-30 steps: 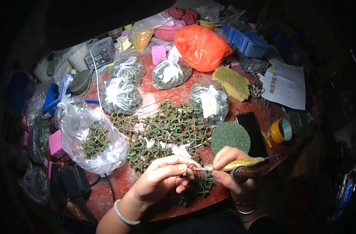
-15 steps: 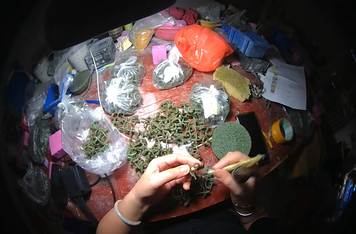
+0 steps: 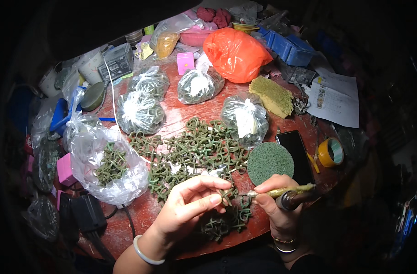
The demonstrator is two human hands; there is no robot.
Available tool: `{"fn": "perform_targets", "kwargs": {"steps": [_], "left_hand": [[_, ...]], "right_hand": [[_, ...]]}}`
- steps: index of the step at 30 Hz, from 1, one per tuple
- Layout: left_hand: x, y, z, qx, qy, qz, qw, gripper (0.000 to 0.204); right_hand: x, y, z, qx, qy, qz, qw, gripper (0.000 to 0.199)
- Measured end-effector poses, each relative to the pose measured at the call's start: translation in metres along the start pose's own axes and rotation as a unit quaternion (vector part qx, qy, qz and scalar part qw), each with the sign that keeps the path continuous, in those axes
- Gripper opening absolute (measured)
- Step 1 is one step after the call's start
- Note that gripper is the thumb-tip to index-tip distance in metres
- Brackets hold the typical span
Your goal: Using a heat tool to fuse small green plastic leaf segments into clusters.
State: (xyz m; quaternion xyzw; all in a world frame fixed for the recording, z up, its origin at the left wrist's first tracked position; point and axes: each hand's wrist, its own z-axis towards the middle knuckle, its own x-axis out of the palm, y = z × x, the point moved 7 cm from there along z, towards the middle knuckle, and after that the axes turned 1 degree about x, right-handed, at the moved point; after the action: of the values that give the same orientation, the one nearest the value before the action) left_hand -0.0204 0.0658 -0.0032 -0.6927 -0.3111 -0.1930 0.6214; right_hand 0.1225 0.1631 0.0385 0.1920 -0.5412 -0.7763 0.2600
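My left hand (image 3: 183, 208) pinches a small green ring-like piece (image 3: 226, 198) between thumb and fingers, above the near edge of the table. My right hand (image 3: 279, 214) grips a pen-like tool (image 3: 288, 190) with a yellowish-green shaft. A dark, round-ended part (image 3: 290, 200) shows beside the shaft, within the same grip. The thin tip points left and is close to the piece; whether they touch I cannot tell. Below my hands lies a small heap of similar pieces (image 3: 222, 224). Farther off spreads a larger pile (image 3: 204, 144). A round green textured pad (image 3: 271, 164) sits just beyond my right hand.
An open plastic bag (image 3: 133, 180) with more pieces stands left. Knotted clear bags (image 3: 200, 86) and a red bag (image 3: 236, 55) fill the back. At right are a black phone (image 3: 296, 148), a tape roll (image 3: 325, 153), a yellow sponge (image 3: 271, 96) and a paper sheet (image 3: 334, 100).
The tool has tilted nearer to level, and its dark part shows more plainly. My right hand has turned slightly; my left hand keeps its pinch with the piece a little shifted.
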Motion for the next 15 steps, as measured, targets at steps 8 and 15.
{"fn": "perform_targets", "kwargs": {"steps": [8, 15], "left_hand": [[0.0, -0.003, 0.0, 0.022, -0.004, -0.022, 1.0, 0.029], [-0.003, 0.006, 0.0, -0.04, 0.044, -0.085, 0.995, 0.033]], "right_hand": [[0.004, -0.006, -0.004, 0.056, 0.021, 0.056, 0.997, 0.019], [0.007, -0.005, 0.0, 0.022, 0.052, 0.018, 0.998, 0.022]]}}
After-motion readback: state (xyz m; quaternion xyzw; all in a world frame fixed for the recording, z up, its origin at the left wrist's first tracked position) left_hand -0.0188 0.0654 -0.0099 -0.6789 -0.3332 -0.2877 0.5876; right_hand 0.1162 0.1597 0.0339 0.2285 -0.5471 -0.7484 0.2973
